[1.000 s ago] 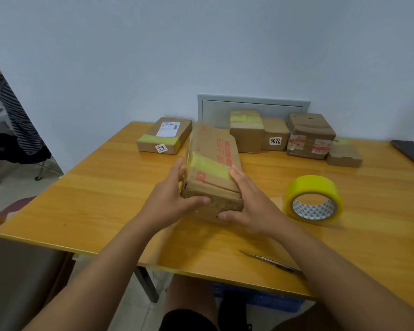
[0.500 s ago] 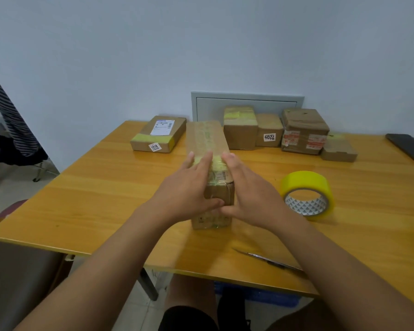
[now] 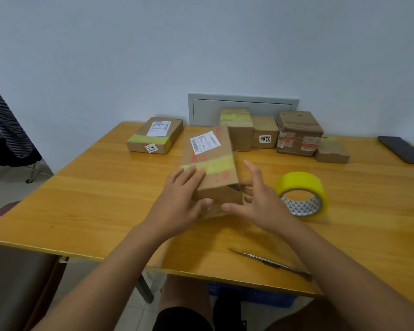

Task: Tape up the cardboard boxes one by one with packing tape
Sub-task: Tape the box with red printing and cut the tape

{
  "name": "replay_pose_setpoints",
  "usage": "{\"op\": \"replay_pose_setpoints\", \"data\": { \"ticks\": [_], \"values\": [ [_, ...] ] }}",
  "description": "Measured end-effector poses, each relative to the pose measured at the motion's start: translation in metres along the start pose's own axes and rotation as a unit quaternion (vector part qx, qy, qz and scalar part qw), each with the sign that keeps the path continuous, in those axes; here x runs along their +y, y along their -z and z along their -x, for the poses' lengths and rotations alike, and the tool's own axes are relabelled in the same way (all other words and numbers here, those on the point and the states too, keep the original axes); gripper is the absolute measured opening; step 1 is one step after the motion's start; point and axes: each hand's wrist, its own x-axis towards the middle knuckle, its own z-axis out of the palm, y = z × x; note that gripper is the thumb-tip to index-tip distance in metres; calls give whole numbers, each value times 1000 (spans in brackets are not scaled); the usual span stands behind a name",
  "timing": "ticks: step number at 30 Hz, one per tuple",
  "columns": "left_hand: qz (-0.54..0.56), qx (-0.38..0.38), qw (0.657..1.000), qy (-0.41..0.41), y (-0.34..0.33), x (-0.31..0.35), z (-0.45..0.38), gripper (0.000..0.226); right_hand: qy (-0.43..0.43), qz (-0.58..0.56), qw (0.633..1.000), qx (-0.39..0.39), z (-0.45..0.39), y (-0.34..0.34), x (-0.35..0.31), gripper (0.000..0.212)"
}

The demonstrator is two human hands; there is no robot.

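Rolled over since 0.5 s ago, the cardboard box (image 3: 209,170) at table (image 3: 93,194) centre shows its label; left hand (image 3: 182,199) presses flat on top, right hand (image 3: 261,201) spread open alongside. Light, stiff, likely best held by its long sides near the tape roll (image 3: 301,194).

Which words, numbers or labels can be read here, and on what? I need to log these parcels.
"1218": small white sticker on the flat brown cardboard box at back left.
"7204": white sticker, turned sideways, on the small brown cardboard box in the back row.
Too blurred to read: the white barcode label and red print on the long brown cardboard box between the hands, the white shipping label on the flat box, and the red-and-white labels on the dark brown cardboard box.
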Motion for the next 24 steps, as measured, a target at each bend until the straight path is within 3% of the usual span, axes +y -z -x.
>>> {"op": "replay_pose_setpoints", "data": {
  "ticks": [4, 11, 18, 21, 24],
  "values": [
    [-108, -48, 993, -22, 5, -1, -4, 73, -1, 98, 993, -66, 1, -9, -5, 112],
    [-92, -94, 991, -11, 8, -6, -11, 69, 131, 329, 931, -86, -14, -8, -28, 106],
    [-107, -102, 989, -6, 10, -7, -14, 81, 117, 374, 914, -104, -20, -7, -37, 100],
    [-20, -68, 997, 18, 5, -11, -8, 110, 118, 346, 925, -100, -19, -8, -34, 99],
    [143, 18, 983, 117, 4, -15, -1, 127, 98, 269, 956, -65, -14, -9, -25, 98]
  ]
}}
